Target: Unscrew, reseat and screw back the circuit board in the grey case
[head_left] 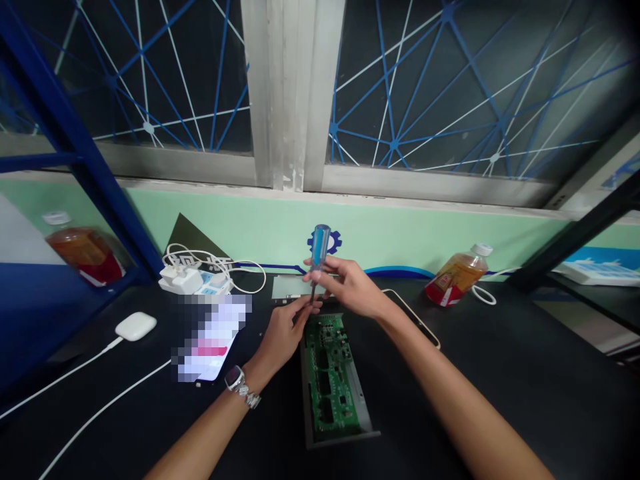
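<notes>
A screwdriver with a clear blue handle stands nearly upright, tip down. My right hand grips it with the fingertips at the lower end of the handle. My left hand is closed, its thumb and fingers pinched together around the screwdriver's tip; whatever small thing may be between them is hidden. Just below both hands lies a green circuit board seated in a grey metal tray with raised sides. The far end of the board is close to my left fingertips.
A lit phone and a white earphone case with cables lie to the left. Behind them sits a white charger on a power strip. A drink bottle stands back right, another bottle far left. A pale flat panel lies behind my hands.
</notes>
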### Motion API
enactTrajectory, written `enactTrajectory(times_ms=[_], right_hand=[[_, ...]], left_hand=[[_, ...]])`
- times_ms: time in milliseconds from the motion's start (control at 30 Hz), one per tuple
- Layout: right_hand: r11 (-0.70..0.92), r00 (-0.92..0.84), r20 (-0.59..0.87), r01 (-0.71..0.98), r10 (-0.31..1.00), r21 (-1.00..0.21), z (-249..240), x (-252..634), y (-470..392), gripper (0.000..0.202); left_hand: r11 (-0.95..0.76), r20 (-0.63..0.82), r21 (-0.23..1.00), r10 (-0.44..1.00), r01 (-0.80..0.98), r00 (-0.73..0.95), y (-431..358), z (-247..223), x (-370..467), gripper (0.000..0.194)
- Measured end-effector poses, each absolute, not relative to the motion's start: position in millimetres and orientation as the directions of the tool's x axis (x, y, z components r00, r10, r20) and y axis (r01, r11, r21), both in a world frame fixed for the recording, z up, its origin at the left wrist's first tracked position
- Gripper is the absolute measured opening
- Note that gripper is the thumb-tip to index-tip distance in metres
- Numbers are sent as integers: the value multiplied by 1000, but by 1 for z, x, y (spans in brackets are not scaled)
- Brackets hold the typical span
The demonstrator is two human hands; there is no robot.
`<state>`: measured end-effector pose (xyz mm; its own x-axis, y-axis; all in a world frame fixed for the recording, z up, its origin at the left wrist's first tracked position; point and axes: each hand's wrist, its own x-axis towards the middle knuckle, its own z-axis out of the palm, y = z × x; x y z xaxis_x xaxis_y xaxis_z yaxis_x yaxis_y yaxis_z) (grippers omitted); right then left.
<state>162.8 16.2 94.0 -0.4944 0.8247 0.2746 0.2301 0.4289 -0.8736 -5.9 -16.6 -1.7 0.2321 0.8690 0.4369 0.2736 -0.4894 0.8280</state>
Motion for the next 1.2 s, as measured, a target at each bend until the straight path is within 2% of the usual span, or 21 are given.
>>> enactTrajectory(times_ms=[133,233,433,567,833,933,1067,1200], right_hand=[[390,-370,258,345,892,-853,84,157,16,28],[323,-372,203,296,906,-899,81,157,17,29],[277,-440,161,215,884,-936,79,162,17,22],[246,-494,133,171,859,-954,79,160,16,25],[222,-575,129,94,808,-971,86,157,10,26],[298,-538,173,153,825,-942,82,156,10,29],[421,-406,271,344,873,-840,73,155,14,19],[397,-407,254,317,877,-861,72,158,17,16]], left_hand=[[-479,435,827,877,296,204,-17,0,-8,26],[-454,416,846,890,280,187,-18,1,-8,25],[-443,422,863,896,242,137,-13,-2,-7,16],[-441,423,864,898,242,123,-9,-1,-8,12],[-422,377,890,894,172,242,3,6,-6,30],[-388,353,913,907,129,229,7,-1,-2,34],[-344,322,937,914,52,249,5,-7,0,25],[-367,327,926,897,86,298,-4,1,-8,25]])
